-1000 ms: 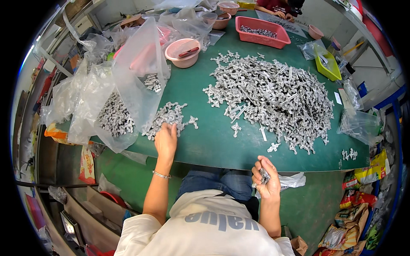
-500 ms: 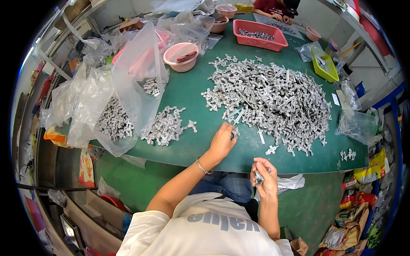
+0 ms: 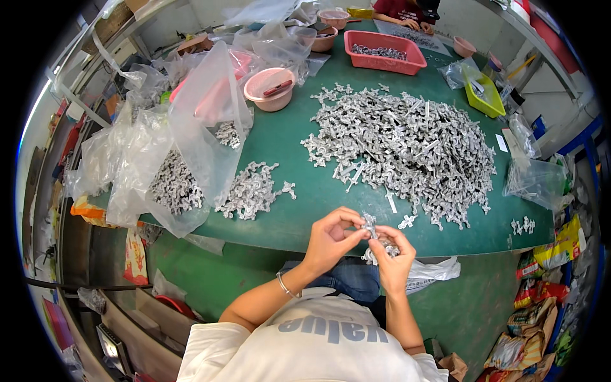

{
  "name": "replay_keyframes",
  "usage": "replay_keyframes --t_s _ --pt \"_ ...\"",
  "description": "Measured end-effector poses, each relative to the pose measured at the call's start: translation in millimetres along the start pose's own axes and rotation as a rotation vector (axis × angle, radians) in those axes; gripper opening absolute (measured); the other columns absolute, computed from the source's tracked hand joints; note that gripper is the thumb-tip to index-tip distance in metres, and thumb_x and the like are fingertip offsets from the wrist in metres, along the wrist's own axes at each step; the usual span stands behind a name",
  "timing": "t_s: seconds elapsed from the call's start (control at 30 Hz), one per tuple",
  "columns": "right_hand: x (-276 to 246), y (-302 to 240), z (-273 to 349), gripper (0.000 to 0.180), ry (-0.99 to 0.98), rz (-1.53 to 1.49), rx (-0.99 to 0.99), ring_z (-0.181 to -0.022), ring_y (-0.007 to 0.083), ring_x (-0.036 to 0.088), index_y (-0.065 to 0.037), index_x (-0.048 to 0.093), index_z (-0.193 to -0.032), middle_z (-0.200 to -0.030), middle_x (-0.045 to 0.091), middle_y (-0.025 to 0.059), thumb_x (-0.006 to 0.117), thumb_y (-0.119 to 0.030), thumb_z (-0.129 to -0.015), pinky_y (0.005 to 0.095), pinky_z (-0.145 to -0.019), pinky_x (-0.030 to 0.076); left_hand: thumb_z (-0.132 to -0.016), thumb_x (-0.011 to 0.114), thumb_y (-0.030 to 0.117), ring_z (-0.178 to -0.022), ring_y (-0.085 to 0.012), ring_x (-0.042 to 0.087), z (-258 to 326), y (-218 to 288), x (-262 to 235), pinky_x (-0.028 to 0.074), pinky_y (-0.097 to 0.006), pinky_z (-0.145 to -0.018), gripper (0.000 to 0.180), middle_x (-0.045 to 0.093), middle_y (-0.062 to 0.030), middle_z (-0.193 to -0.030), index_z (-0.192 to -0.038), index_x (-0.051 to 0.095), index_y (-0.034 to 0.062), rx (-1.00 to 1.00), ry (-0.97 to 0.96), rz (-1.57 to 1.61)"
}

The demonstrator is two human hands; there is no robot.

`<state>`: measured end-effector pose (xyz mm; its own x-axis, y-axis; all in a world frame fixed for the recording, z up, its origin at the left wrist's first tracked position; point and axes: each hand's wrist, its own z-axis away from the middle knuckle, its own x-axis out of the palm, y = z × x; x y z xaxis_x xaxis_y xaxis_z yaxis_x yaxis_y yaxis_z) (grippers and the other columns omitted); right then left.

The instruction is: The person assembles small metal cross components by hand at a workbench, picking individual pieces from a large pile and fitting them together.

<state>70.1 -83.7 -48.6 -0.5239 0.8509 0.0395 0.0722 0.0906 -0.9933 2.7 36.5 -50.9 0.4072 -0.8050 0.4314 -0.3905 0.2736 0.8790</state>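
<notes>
Close together at the near table edge, both of my hands are closed on small silvery metal parts. My left hand (image 3: 335,238) pinches one cross-shaped metal piece (image 3: 369,223) by its side. Around the lower end of that piece and several more metal pieces (image 3: 382,251), my right hand (image 3: 394,258) is curled. Beyond my hands lies a big heap of similar metal pieces (image 3: 407,153). A loose cross-shaped piece (image 3: 406,221) rests between the heap and my right hand. On the left, a smaller pile of metal pieces (image 3: 248,191) lies beside a clear plastic bag (image 3: 213,140).
A pink bowl (image 3: 270,90) with a red-handled tool in it stands behind the small pile. At the back are a red tray (image 3: 386,52) of metal parts and a yellow-green basket (image 3: 485,95). Another person's hands (image 3: 417,25) work at the far end.
My left hand has drawn back from the heap's edge with a metal piece and met my right hand. My right hand has risen slightly toward it.
</notes>
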Motion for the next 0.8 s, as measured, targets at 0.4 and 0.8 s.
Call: replay_keyframes --t_s 0.4,0.8 --pt "-15.1 -51.3 22.3 0.017 -0.015 0.140 -0.241 -0.070 0.0168 0.059 0.004 0.062 -0.082 -0.077 0.063 0.0130 0.068 0.004 -0.066 0.0255 -0.063 0.045 -0.072 0.061 -0.011 -0.095 -0.0161 0.052 13.0 65.3 14.4 0.050 -0.027 -0.077 0.032 0.045 -0.0098 -0.106 -0.103 0.056 -0.0034 0.038 -0.206 -0.151" --pt "-24.9 -52.9 26.6 0.022 -0.170 -0.464 0.194 -0.054 0.0137 0.055 0.006 0.057 -0.073 -0.070 0.059 0.0125 0.056 -0.012 -0.085 0.0230 -0.049 0.043 -0.076 0.059 -0.006 -0.063 -0.0141 0.056 15.4 77.4 17.8 0.047 -0.022 -0.057 0.009 0.059 -0.0141 -0.082 -0.084 0.062 -0.0075 -0.275 -0.118 -0.008"
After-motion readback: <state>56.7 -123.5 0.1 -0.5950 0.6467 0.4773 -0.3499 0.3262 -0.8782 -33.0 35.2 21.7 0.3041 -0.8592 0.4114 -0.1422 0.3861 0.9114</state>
